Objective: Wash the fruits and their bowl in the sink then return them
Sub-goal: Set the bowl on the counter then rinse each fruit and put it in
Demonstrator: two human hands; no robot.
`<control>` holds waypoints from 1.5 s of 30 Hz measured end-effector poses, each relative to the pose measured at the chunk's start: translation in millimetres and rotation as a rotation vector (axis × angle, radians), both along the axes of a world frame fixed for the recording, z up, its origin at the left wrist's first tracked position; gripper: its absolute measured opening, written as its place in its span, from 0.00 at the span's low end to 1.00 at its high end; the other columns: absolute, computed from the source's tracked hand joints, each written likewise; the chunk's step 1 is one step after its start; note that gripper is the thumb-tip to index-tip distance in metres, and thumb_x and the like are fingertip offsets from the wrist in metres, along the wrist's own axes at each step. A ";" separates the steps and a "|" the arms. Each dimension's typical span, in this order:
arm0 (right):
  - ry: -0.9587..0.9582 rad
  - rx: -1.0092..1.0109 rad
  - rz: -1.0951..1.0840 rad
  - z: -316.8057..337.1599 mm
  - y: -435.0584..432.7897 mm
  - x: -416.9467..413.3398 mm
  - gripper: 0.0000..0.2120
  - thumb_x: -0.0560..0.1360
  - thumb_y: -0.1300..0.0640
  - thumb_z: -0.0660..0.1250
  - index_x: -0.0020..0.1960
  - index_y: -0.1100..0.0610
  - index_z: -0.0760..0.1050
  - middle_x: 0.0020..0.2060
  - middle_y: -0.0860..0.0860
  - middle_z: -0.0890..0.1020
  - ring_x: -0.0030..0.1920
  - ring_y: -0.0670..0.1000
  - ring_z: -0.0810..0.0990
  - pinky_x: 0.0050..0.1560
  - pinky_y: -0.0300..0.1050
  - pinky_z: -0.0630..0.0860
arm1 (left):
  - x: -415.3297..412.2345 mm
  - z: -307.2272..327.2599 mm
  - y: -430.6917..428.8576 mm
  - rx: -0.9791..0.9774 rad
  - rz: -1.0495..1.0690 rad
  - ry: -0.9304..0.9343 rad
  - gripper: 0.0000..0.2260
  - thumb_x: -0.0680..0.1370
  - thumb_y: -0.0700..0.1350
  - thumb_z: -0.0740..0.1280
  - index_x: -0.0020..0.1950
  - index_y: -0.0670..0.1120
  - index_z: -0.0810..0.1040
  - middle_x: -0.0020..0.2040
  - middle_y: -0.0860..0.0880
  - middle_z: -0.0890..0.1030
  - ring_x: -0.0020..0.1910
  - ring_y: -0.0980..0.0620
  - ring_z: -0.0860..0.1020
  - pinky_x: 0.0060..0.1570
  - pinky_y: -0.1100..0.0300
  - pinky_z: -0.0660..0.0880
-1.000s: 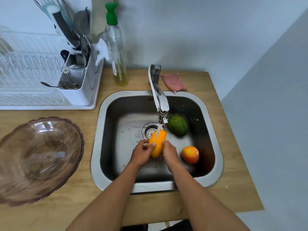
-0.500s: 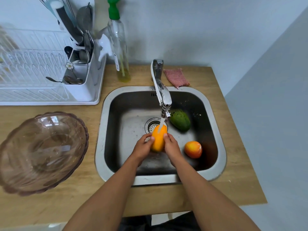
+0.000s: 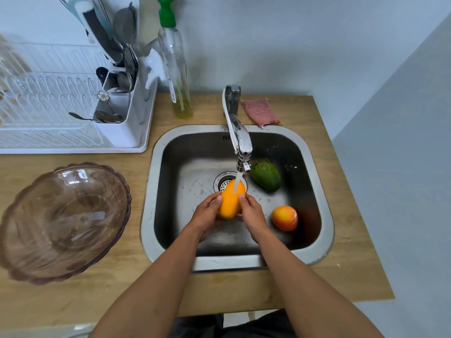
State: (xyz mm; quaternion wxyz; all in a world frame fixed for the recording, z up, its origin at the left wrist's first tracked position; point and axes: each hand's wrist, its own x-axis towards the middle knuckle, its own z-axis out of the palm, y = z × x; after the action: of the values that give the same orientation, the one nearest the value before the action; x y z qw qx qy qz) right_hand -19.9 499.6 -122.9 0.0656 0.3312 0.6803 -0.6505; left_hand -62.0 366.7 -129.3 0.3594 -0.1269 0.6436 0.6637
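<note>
Left hand [image 3: 207, 213] and right hand [image 3: 251, 213] both reach into the sink [image 3: 148, 191], one on each side of a yellow fruit [image 3: 230, 203]. Fingers and thumbs curl round its lower half and grip it between the palms. The fruit is held above the sink floor, just in front of the drain [image 3: 223, 181]. A thin stream of water [image 3: 236, 185] from the tap [image 3: 238, 132] lands on its far end.

Two more fruits lie on the sink floor to the right. A green fruit [image 3: 264, 174] sits near the back, just beside the tap's spout. A red-orange fruit [image 3: 285, 218] sits nearer the front, close to the right hand but not touching it.

Surface: light wood counter [image 3: 109, 289], with the steel sink set into it. A clear brownish bowl [image 3: 63, 220] with a scalloped rim stands on the counter left of the sink, mouth up. Behind it is a white dish rack [image 3: 48, 93] with a cutlery holder [image 3: 117, 128] full of utensils. A soap bottle [image 3: 177, 69] with a green pump stands at the back. A pink cloth [image 3: 260, 112] lies right of the tap's base. The wall [image 3: 292, 45] is pale blue-grey and meets a side wall in a corner on the right.

Orientation: the yellow fruit's long axis runs away from the person, its far tip pointing toward the drain and leaning slightly right. The green fruit lies diagonally, from back-left to front-right.
</note>
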 end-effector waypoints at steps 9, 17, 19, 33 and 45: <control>-0.007 0.048 -0.030 -2.8 3.4 -1.4 0.19 0.82 0.52 0.57 0.71 0.55 0.70 0.65 0.55 0.77 0.63 0.56 0.76 0.65 0.59 0.73 | -0.2 -3.5 -2.8 -0.085 0.003 0.067 0.27 0.73 0.53 0.72 0.70 0.46 0.73 0.64 0.47 0.77 0.59 0.46 0.77 0.57 0.51 0.78; 0.043 0.066 -0.012 -5.5 -5.6 1.3 0.26 0.74 0.40 0.67 0.67 0.52 0.70 0.61 0.52 0.76 0.58 0.50 0.77 0.58 0.47 0.75 | 4.9 9.1 2.5 0.007 0.049 -0.030 0.13 0.82 0.51 0.59 0.64 0.52 0.77 0.61 0.44 0.78 0.52 0.45 0.81 0.40 0.57 0.80; 0.012 0.091 -0.015 -2.7 -4.7 1.8 0.27 0.74 0.39 0.67 0.67 0.51 0.70 0.61 0.53 0.73 0.60 0.53 0.76 0.62 0.52 0.74 | 6.1 13.6 2.5 0.021 0.060 -0.042 0.11 0.83 0.47 0.59 0.62 0.51 0.77 0.60 0.42 0.79 0.49 0.45 0.81 0.35 0.59 0.79; 0.001 -0.129 0.019 38.1 -13.5 13.3 0.11 0.80 0.51 0.59 0.60 0.53 0.72 0.50 0.52 0.81 0.47 0.51 0.82 0.45 0.48 0.79 | 8.5 43.8 -26.7 -0.061 0.095 0.094 0.27 0.69 0.50 0.77 0.65 0.49 0.72 0.64 0.44 0.76 0.58 0.44 0.78 0.48 0.54 0.78; 0.144 0.088 -0.035 48.6 -28.8 32.7 0.12 0.79 0.52 0.61 0.60 0.54 0.72 0.49 0.55 0.80 0.49 0.58 0.80 0.47 0.55 0.79 | 6.0 122.4 -56.5 -0.240 0.071 0.575 0.30 0.68 0.43 0.78 0.67 0.50 0.72 0.62 0.46 0.71 0.61 0.45 0.72 0.56 0.52 0.74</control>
State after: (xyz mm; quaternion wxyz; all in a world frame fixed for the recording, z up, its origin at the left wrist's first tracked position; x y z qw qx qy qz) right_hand 12.8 470.8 -74.3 -0.0093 0.2980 0.7052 -0.6432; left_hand -56.0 310.2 -7.0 0.1216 0.0021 0.7878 0.6038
